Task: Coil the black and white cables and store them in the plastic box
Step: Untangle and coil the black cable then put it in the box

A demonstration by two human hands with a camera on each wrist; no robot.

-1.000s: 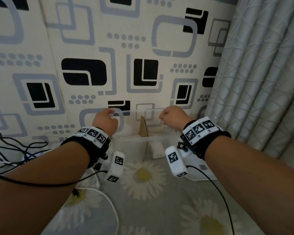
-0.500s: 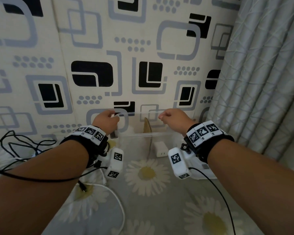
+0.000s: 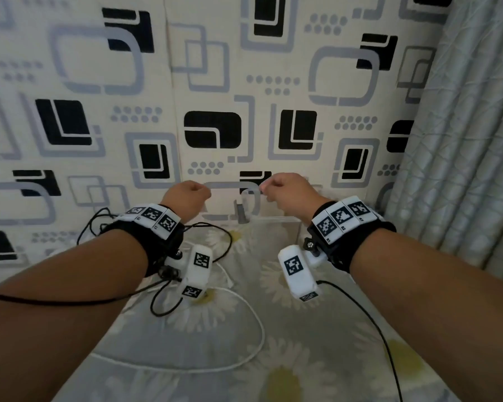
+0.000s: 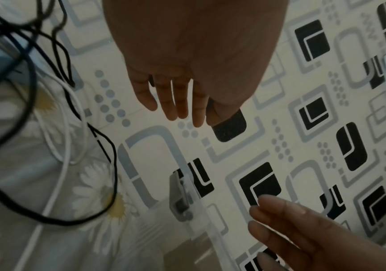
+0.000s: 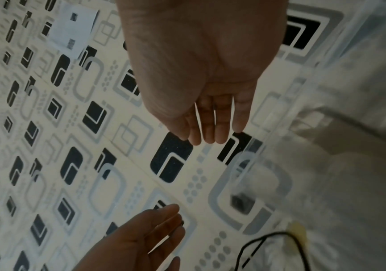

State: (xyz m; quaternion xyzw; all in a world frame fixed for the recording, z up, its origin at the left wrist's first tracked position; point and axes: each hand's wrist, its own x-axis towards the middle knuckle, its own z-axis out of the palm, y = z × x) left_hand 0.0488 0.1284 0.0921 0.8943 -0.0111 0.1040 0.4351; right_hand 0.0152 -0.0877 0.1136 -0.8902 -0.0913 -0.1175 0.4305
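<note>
Both my hands up in front of the patterned wall, holding nothing.

My left hand [image 3: 186, 195] and right hand [image 3: 288, 192] hang apart above the clear plastic box [image 3: 273, 224]; wrist views show fingers loosely extended, relaxed. Black cable [image 3: 215, 227] and white cable [image 3: 253, 323] lie loose on the daisy sheet [image 3: 317, 358], left of and in front of the box. Curtain [image 3: 462, 140] at right.
</note>
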